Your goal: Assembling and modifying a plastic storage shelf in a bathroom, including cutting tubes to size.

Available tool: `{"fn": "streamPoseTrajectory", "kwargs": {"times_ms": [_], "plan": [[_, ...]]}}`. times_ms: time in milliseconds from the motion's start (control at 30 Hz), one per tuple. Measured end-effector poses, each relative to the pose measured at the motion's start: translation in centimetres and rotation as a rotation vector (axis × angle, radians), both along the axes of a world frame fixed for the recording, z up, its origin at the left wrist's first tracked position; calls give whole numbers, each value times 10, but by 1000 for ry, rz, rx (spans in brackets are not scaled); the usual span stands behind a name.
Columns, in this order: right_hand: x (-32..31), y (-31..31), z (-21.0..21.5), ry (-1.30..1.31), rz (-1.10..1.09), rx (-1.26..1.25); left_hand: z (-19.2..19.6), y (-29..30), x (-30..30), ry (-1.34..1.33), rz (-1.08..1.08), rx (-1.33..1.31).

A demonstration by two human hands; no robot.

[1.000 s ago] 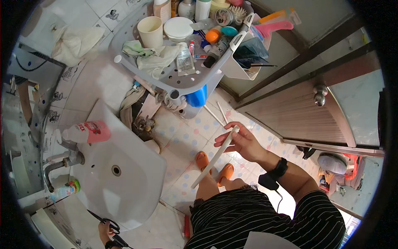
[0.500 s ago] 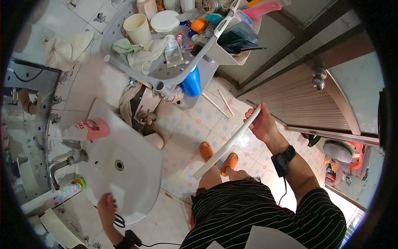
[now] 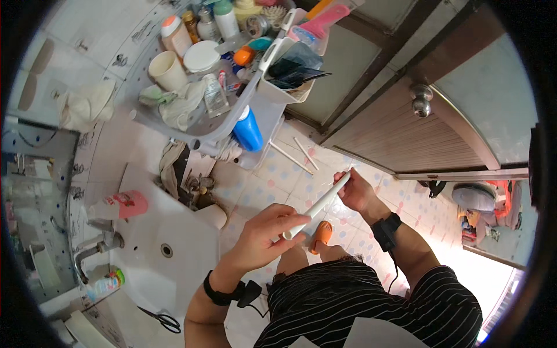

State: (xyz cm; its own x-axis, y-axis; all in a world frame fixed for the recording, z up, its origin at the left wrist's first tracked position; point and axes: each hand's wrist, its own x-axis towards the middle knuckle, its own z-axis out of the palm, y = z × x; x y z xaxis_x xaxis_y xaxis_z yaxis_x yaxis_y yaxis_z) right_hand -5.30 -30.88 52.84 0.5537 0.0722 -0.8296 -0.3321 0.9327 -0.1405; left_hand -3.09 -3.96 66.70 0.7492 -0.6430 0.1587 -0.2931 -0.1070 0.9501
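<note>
here, one white tube [image 3: 322, 203], two hands [image 3: 264, 236] [image 3: 358, 192] holding

White tiles are covering the wall [image 3: 130, 95] on the left, some of them carrying small dark printed figures. A mirror [image 3: 43, 197] is hanging at the far left, and a white washbasin [image 3: 197, 232] is jutting out beside it, a metal tap [image 3: 96, 250] curving on its wall side. A grey plastic rack [image 3: 223, 126] is standing near the wall. Pale floor tiles [image 3: 255, 185] are showing pink and bluish dots. Toward the right, a brownish door [image 3: 409, 139] is displaying a ridged lower panel, a pale upper pane [image 3: 484, 104] and a round metal knob [image 3: 422, 100]. Strong white light [image 3: 484, 287] is glaring at the lower right.
</note>
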Motion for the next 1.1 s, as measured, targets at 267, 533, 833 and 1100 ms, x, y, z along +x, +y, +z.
{"fn": "streamPoseTrajectory", "kwargs": {"times_ms": [267, 533, 833, 1100], "plan": [[-53, -1, -102, 97, 128, 130, -56, -38, 20, 76, 17, -144], [-89, -34, -185, 299, 502, -129, -169, -49, 37, 536, 353, -10], [-32, -112, -327, 304, 834, -470, -330, -79, 66, 670, 542, 29], [11, -133, -457, 144, 874, -636, -472, -92, 86, 651, 617, 74]]}}
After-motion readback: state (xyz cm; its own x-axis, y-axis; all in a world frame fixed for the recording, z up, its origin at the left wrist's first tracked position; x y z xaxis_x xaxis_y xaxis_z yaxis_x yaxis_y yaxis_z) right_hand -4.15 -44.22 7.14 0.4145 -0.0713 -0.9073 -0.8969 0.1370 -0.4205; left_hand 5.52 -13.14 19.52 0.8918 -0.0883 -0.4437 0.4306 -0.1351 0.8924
